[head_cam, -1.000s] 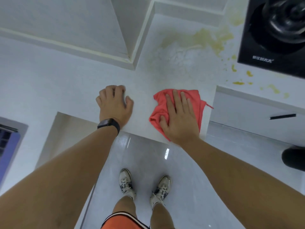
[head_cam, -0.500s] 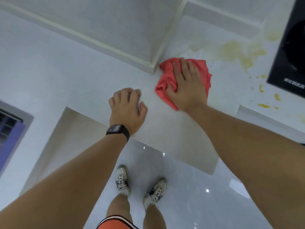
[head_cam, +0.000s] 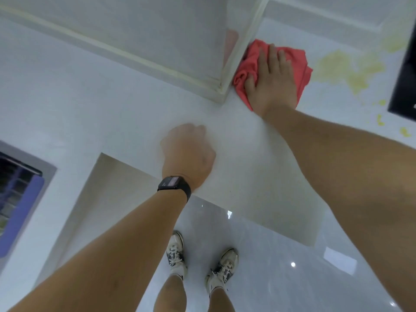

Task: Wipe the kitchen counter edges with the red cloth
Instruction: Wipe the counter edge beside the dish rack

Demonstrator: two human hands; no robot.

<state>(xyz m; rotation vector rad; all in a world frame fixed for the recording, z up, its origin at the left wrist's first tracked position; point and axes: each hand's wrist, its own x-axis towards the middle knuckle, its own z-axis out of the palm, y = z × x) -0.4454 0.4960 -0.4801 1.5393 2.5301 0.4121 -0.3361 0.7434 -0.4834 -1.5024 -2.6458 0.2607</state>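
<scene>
From the head view, the right hand (head_cam: 271,86) presses flat, fingers straight, on the red cloth (head_cam: 252,61), bunched against the wall corner on the worktop (head_cam: 126,118). Soft and light, it should slide under a palm. The left hand (head_cam: 188,152) looks curled, blurred, holding nothing.

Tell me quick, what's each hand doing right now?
Left hand: blurred, resting on the counter; open or closed cannot be told.
Right hand: open, fingers flat, pressing the red cloth.

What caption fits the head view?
Right hand presses red cloth against the wall trim; left hand rests on counter.
</scene>
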